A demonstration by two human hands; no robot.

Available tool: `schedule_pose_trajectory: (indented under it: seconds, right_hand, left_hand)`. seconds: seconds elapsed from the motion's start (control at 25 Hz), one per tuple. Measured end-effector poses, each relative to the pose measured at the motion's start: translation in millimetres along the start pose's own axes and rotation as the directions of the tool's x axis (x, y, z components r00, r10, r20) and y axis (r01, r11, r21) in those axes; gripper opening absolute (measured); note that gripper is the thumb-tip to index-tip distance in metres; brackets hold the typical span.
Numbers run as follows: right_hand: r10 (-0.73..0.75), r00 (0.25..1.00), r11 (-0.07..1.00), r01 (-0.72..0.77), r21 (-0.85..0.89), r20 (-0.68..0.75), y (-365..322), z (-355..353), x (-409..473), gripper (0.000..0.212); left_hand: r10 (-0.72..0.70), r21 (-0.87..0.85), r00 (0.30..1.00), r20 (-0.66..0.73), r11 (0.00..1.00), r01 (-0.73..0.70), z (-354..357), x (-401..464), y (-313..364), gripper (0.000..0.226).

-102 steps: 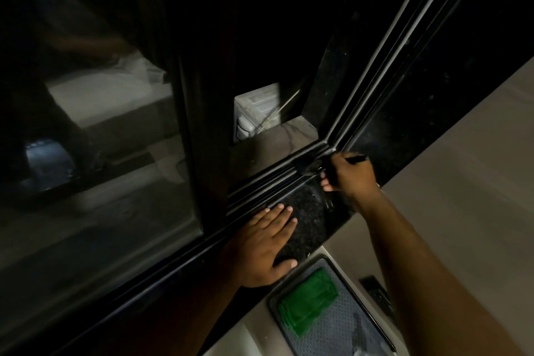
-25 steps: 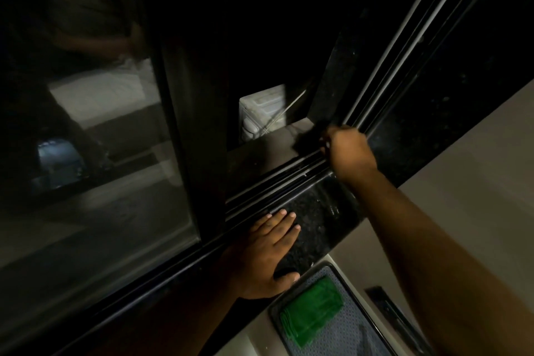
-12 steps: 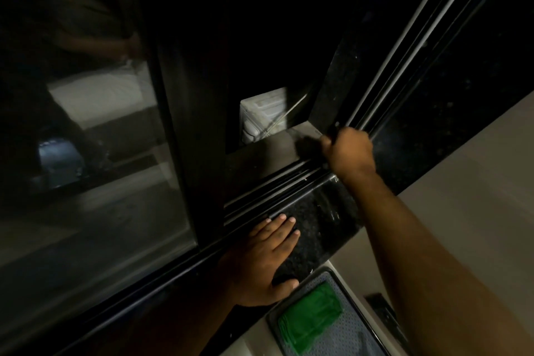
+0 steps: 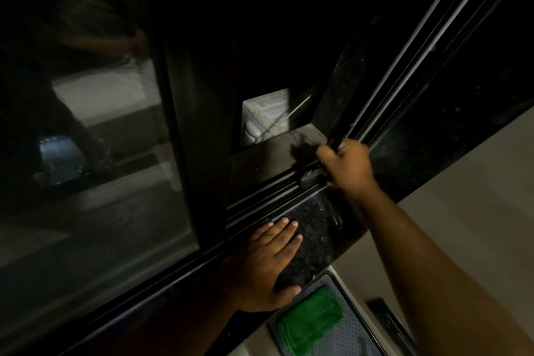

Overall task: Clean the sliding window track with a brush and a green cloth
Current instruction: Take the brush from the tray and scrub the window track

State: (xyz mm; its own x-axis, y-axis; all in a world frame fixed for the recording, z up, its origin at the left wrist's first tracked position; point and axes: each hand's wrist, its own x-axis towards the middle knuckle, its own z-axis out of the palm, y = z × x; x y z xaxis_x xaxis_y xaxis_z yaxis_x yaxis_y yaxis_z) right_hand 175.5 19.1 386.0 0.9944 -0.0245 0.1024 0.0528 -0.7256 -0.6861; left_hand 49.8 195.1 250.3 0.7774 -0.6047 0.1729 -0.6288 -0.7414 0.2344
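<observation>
- At the window track (image 4: 268, 191), I saw my right hand (image 4: 348, 166) clenched around the dark brush (image 4: 310, 178), its head down in the track's grooves.
- My left hand (image 4: 267, 266) lay flat, fingers straight, on the speckled black sill (image 4: 320, 228).
- Below the sill, the green cloth (image 4: 310, 319) sat folded in a grey tray (image 4: 346, 335), near my left thumb.

Ahead of the grip, the window track (image 4: 260, 196) is left open toward the sliding sash frame (image 4: 202, 124), by which it is closed off. Just behind the grip, passage is blocked by the corner jamb (image 4: 341, 89). The sill (image 4: 318, 228) beside it is partly occupied by the flat left hand (image 4: 265, 263).
</observation>
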Motion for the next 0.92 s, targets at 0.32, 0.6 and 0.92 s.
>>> schedule_pose_trajectory:
  seconds: [0.32,0.6,0.92]
  right_hand:
    - [0.043,0.999,0.998,-0.044,0.035,0.032,9,-4,1,0.018]
    - [0.019,0.995,0.998,-0.025,0.060,0.093,7,-7,-3,0.022]
    - [0.053,0.998,0.998,-0.054,0.030,0.026,6,-10,4,0.022]
  left_hand:
    - [0.002,-0.014,1.000,-0.008,1.000,-0.002,-2,-1,1,0.082]
    - [0.006,-0.014,1.000,-0.007,1.000,-0.006,-2,-1,0,0.081]
    - [-0.003,-0.005,1.000,-0.010,1.000,0.003,-3,-1,1,0.082]
